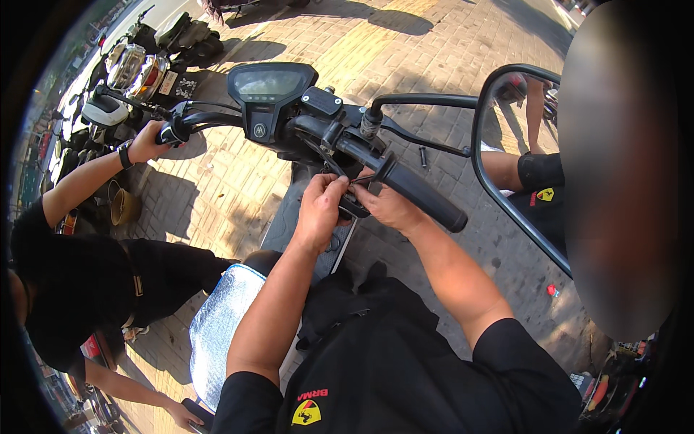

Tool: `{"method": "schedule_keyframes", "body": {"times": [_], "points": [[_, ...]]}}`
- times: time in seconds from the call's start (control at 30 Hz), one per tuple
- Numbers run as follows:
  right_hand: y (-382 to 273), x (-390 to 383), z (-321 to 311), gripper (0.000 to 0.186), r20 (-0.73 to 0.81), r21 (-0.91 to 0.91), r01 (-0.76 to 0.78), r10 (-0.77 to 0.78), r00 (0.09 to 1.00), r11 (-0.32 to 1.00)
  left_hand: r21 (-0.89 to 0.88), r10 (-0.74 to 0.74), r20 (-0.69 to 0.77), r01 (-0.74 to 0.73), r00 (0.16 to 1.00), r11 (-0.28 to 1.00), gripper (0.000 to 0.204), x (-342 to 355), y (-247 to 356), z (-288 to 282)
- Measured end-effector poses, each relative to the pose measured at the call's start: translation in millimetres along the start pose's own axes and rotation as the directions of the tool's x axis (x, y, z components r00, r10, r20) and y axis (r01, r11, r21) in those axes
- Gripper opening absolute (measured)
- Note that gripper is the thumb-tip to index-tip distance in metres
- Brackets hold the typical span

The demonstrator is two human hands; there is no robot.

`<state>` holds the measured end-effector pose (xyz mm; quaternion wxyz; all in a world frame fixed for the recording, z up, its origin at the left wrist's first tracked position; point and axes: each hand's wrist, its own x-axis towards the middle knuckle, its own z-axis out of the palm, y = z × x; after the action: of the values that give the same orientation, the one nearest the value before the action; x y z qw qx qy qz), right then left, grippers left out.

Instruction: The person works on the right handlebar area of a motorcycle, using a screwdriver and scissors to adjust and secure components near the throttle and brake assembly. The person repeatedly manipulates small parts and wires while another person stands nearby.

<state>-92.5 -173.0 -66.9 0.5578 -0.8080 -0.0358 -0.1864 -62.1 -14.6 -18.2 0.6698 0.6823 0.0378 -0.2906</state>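
A left hand (pixel 320 211) and a right hand (pixel 391 207), both bare, meet, pinched nearly closed on a thin black cable (pixel 332 163), just below the inner end of the right handlebar grip (pixel 425 195) of a scooter (pixel 267 113) and above the right edge of its grey deck (pixel 289 211); how much cable the grasp covers is hidden. A display (pixel 271 82) sits at the middle of the handlebar (pixel 311 126), a mirror (pixel 517 145) juts out to its right, and a co-worker's hand (pixel 149 142) wraps the left end

Strong sunlight throws hard shadows (pixel 401 21) across the paving (pixel 463 50), with dark, curved fisheye edges
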Motion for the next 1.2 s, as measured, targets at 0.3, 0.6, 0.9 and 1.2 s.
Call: {"method": "schedule_keyframes", "body": {"times": [0.3,0.6,0.9,1.2], "points": [[-22,-6,7,0.008,0.012,0.007,-0.295,0.295,0.955,0.955,0.023,0.095,-0.077,-0.093,0.993,0.995,0.040,4,-7,2],[-34,-13,16,0.013,-0.113,-0.013,-0.419,0.416,0.903,0.908,0.048,0.136,-0.085,-0.132,0.987,0.990,0.042,3,-11,0],[-33,-11,21,0.009,-0.115,0.043,-0.329,0.332,0.936,0.943,0.044,0.129,-0.066,-0.127,0.989,0.991,0.043,-1,-9,-3],[-19,-5,6,0.006,0.084,0.141,-0.295,0.285,0.955,0.945,0.006,0.090,-0.044,-0.090,0.995,0.996,0.043,0,-8,-5]]}}
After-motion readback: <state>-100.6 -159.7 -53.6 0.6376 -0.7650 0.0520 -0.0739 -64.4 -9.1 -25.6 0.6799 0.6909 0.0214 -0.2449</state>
